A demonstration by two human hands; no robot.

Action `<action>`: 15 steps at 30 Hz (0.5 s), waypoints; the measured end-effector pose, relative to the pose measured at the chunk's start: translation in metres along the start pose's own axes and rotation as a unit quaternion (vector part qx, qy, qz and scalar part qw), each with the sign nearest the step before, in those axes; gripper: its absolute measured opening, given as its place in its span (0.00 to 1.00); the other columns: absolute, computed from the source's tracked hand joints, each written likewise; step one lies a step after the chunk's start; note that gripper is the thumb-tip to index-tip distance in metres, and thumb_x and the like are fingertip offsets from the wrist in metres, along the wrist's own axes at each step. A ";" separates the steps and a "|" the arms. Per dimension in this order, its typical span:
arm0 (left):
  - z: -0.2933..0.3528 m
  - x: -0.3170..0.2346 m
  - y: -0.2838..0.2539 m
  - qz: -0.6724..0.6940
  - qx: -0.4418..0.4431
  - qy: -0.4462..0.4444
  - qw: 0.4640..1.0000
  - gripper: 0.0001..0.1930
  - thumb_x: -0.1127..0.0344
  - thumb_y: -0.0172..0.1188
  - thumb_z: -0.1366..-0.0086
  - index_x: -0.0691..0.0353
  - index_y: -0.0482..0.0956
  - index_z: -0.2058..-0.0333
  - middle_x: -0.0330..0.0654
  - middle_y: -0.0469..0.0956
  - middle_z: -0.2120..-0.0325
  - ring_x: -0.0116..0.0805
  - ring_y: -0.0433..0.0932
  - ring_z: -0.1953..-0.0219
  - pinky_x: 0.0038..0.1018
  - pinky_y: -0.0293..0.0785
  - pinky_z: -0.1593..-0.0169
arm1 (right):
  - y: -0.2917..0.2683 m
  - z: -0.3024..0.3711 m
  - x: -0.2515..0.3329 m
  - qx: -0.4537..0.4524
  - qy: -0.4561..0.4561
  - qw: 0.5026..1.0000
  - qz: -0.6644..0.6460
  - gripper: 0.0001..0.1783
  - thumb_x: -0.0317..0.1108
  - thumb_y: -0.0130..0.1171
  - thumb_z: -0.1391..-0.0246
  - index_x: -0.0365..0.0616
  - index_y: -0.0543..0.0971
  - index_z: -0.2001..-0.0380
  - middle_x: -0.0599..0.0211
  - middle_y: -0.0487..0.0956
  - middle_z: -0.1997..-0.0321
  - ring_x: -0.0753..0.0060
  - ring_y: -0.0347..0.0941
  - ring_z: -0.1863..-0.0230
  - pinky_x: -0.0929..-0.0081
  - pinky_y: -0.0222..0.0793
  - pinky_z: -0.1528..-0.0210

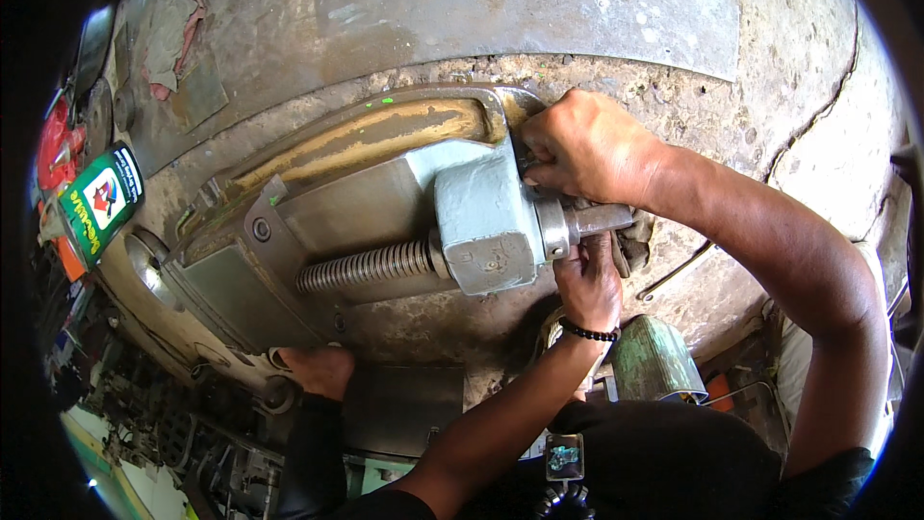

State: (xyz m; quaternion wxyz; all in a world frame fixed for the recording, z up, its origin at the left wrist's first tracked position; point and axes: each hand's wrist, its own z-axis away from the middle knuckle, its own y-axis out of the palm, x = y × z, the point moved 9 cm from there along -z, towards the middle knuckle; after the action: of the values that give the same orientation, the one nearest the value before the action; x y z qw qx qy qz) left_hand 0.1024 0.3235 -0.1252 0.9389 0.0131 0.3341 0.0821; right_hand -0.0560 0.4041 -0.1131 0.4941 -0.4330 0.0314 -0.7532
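Observation:
A large machine vise (375, 183) lies in front of me, with worn yellow paint along its far side. Its threaded screw (366, 265) runs into a grey-blue end block (486, 221). Out of the block's right side come a metal collar (551, 228) and a square-ended shaft (602, 220). My left hand (589, 284), below a black bead bracelet, has its fingers closed at the underside of the shaft next to the collar; some fingertips are hidden. My right hand (587, 146) is curled closed at the block's far right corner. What lies inside its fingers is hidden.
A green can (101, 202) stands at the left, with a crumpled rag (175, 39) beyond it. A green metal piece (657, 361) lies close on the right, near a thin rod (679, 272). What looks like a bare foot (322, 369) rests by the vise's near side.

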 end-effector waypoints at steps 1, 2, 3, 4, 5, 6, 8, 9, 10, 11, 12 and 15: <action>-0.001 -0.002 0.001 -0.002 0.003 0.014 1.000 0.12 0.65 0.56 0.28 0.70 0.75 0.54 0.39 0.79 0.64 0.24 0.73 0.65 0.25 0.69 0.60 | 0.000 0.000 0.000 -0.001 0.000 1.000 0.001 0.15 0.39 0.69 0.53 0.41 0.83 0.65 0.48 0.82 0.67 0.46 0.81 0.60 0.57 0.77 0.55; -0.002 -0.004 0.001 -0.025 -0.001 0.025 0.999 0.13 0.65 0.56 0.28 0.70 0.75 0.53 0.39 0.79 0.64 0.25 0.73 0.64 0.25 0.69 0.59 | 0.000 0.000 -0.001 -0.002 0.003 1.000 -0.007 0.15 0.39 0.69 0.53 0.41 0.83 0.65 0.48 0.82 0.67 0.46 0.81 0.60 0.57 0.77 0.55; -0.002 -0.006 0.002 0.002 0.002 0.040 0.999 0.13 0.65 0.56 0.28 0.70 0.75 0.53 0.39 0.79 0.63 0.25 0.73 0.65 0.25 0.69 0.59 | 0.000 0.000 -0.002 -0.001 0.007 1.000 -0.011 0.15 0.39 0.69 0.53 0.41 0.82 0.65 0.48 0.82 0.67 0.46 0.81 0.60 0.57 0.77 0.55; -0.003 -0.007 0.002 0.009 0.000 0.052 0.999 0.12 0.65 0.56 0.28 0.70 0.75 0.53 0.39 0.79 0.63 0.24 0.73 0.65 0.25 0.69 0.59 | 0.001 0.000 -0.004 0.000 0.011 1.000 -0.015 0.15 0.39 0.68 0.53 0.41 0.82 0.65 0.48 0.82 0.67 0.46 0.81 0.60 0.57 0.77 0.55; -0.003 -0.008 0.002 0.016 -0.003 0.064 0.998 0.12 0.66 0.56 0.28 0.70 0.75 0.53 0.39 0.79 0.63 0.24 0.73 0.65 0.24 0.69 0.60 | 0.002 0.000 -0.004 -0.002 0.011 1.000 -0.015 0.15 0.39 0.68 0.53 0.41 0.82 0.65 0.48 0.82 0.67 0.46 0.80 0.60 0.57 0.77 0.55; -0.003 -0.008 0.003 0.009 0.002 0.064 0.998 0.12 0.66 0.55 0.28 0.70 0.75 0.53 0.39 0.79 0.63 0.24 0.73 0.64 0.25 0.69 0.59 | 0.003 0.000 -0.005 -0.003 0.010 1.000 -0.014 0.15 0.39 0.68 0.53 0.41 0.82 0.65 0.48 0.82 0.67 0.46 0.80 0.60 0.57 0.77 0.54; -0.003 -0.011 0.002 -0.029 0.006 0.083 0.996 0.12 0.67 0.55 0.28 0.70 0.75 0.53 0.39 0.79 0.62 0.25 0.73 0.64 0.25 0.70 0.59 | 0.000 0.001 -0.003 -0.028 0.000 0.999 -0.016 0.13 0.38 0.68 0.53 0.41 0.81 0.68 0.51 0.81 0.70 0.48 0.80 0.63 0.58 0.76 0.58; -0.003 -0.008 0.002 -0.015 0.011 0.066 0.998 0.12 0.67 0.55 0.28 0.70 0.75 0.53 0.40 0.80 0.62 0.25 0.73 0.64 0.26 0.70 0.58 | -0.003 0.001 -0.002 -0.051 -0.010 0.998 -0.017 0.11 0.37 0.68 0.54 0.42 0.79 0.72 0.54 0.80 0.73 0.49 0.80 0.66 0.58 0.76 0.61; -0.003 -0.009 0.001 -0.025 0.011 0.068 0.997 0.12 0.67 0.55 0.28 0.70 0.75 0.53 0.40 0.80 0.62 0.26 0.74 0.63 0.26 0.70 0.58 | -0.007 0.002 0.000 -0.074 -0.020 0.997 -0.019 0.11 0.36 0.68 0.54 0.42 0.77 0.75 0.57 0.79 0.76 0.51 0.79 0.69 0.59 0.75 0.64; -0.003 -0.010 0.001 -0.036 0.013 0.073 0.997 0.12 0.67 0.55 0.28 0.70 0.75 0.53 0.40 0.80 0.62 0.26 0.74 0.63 0.26 0.70 0.58 | -0.004 0.002 -0.001 -0.063 -0.015 0.998 -0.026 0.11 0.36 0.67 0.53 0.42 0.79 0.71 0.55 0.80 0.73 0.50 0.80 0.66 0.58 0.76 0.61; -0.003 -0.011 0.000 -0.046 0.015 0.079 0.996 0.11 0.67 0.55 0.28 0.70 0.75 0.54 0.41 0.80 0.62 0.27 0.74 0.63 0.26 0.70 0.58 | -0.001 0.002 -0.002 -0.050 -0.009 0.998 -0.033 0.11 0.36 0.67 0.53 0.42 0.81 0.68 0.52 0.81 0.69 0.48 0.80 0.63 0.58 0.76 0.58; -0.004 -0.015 -0.001 -0.062 0.020 0.089 0.994 0.11 0.66 0.56 0.28 0.70 0.76 0.54 0.41 0.80 0.62 0.27 0.75 0.63 0.27 0.71 0.57 | 0.001 0.002 -0.007 -0.037 0.002 0.999 -0.039 0.12 0.36 0.65 0.51 0.43 0.82 0.64 0.50 0.82 0.66 0.47 0.80 0.59 0.57 0.77 0.55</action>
State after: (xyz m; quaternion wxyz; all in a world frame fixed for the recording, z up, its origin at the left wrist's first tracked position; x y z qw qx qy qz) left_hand 0.0886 0.3203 -0.1193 0.9083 0.0036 0.4179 0.0178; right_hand -0.0529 0.4101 -0.1163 0.4484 -0.4505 0.0430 -0.7708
